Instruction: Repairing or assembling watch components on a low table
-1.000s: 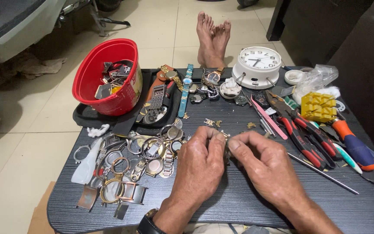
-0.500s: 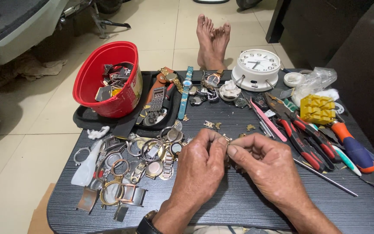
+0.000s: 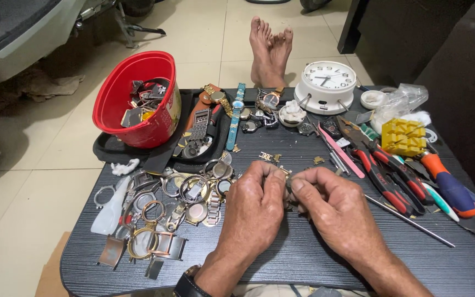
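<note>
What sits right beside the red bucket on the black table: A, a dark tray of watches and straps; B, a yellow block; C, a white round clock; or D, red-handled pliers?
A: the dark tray of watches and straps lies against the red bucket at the table's far left, while both hands pinch a small metal piece mid-table.

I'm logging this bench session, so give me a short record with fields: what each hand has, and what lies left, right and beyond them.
left hand: pinches a small metal watch-band piece with the right hand
right hand: grips the same piece
left of hands: pile of watch cases and rings
right of hands: red-handled pliers, screwdriver
beyond: red bowl of parts, white clock
surface: dark table
</note>
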